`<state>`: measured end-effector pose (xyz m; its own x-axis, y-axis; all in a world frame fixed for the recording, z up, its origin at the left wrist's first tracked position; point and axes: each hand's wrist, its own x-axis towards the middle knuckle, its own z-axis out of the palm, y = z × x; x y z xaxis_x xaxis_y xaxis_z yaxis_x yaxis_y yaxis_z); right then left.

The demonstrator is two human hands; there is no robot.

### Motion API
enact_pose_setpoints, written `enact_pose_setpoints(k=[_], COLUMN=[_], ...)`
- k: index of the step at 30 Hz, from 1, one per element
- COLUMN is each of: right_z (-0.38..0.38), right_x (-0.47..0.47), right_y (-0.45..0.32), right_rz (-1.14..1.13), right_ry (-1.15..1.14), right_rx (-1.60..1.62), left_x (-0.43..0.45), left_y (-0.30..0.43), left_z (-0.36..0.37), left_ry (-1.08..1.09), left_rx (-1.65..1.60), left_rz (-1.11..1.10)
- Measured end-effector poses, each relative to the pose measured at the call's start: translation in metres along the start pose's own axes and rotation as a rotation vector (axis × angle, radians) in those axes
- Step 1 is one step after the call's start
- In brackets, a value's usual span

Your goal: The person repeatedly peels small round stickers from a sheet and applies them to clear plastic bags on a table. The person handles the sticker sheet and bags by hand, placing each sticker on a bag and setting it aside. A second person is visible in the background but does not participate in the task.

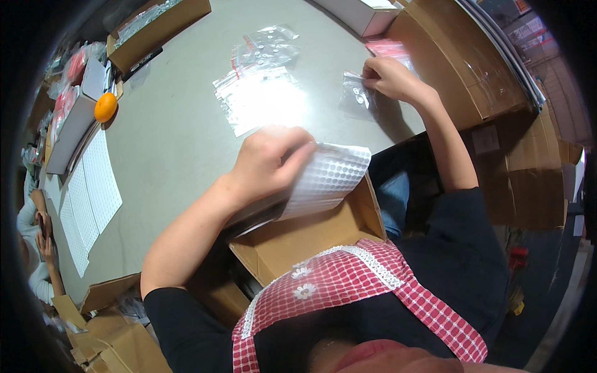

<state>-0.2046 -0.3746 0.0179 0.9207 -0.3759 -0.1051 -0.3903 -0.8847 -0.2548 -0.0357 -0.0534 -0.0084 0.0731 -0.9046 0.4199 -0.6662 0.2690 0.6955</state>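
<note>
My left hand (275, 158) pinches the upper edge of a white sheet of round adhesive dots (333, 170); the sheet looks slightly blurred and curls above an open cardboard box (303, 233) at my lap. Over to the right, my right hand (394, 79) has its fingertips on the edge of a small clear zip bag (359, 95) that holds a few white rings. Just beyond that hand lies a stack of red-edged zip bags (389, 49), partly hidden by it. Several filled zip bags (266, 53) overlap in the middle of the table, some washed out by glare.
On the grey table (177, 116), perforated-looking white sheets (91, 191) and an orange fruit (106, 107) lie left. A long cardboard box (158, 32) stands at the far left, large cardboard (447, 60) at the right. Another person's hands (44, 228) show at the left edge.
</note>
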Motion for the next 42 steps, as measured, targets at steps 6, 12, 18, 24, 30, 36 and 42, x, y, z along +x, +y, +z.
enact_pose_setpoints(k=[6,12,18,24,30,36,42], right_z=[0.004,-0.048,-0.016,0.003,-0.018,-0.016,-0.011], right_x=[-0.014,-0.021,0.016,0.008,-0.004,-0.034,-0.033], right_y=[-0.001,0.048,0.096,0.077,-0.023,-0.127,-0.152], right_rz=[-0.220,-0.240,-0.174,0.042,-0.189,-0.557,-0.566], right_ry=[0.027,0.434,0.350,0.317,0.440,0.018,0.079], right_rx=[-0.139,-0.752,-0.780,-0.637,-0.230,0.399,0.305], left_x=[0.003,-0.001,0.000,-0.003,-0.003,-0.002,-0.002], left_y=[0.002,-0.003,-0.003,0.001,0.003,0.002,0.003], left_z=[0.005,0.007,0.005,-0.004,-0.004,-0.005,-0.008], left_ry=[0.061,0.075,0.051,-0.014,0.041,0.041,0.015], left_rx=[-0.020,-0.031,-0.037,-0.113,-0.302,-0.414,-0.465], left_rz=[0.024,0.005,-0.004,-0.073,-0.285,-0.404,-0.420])
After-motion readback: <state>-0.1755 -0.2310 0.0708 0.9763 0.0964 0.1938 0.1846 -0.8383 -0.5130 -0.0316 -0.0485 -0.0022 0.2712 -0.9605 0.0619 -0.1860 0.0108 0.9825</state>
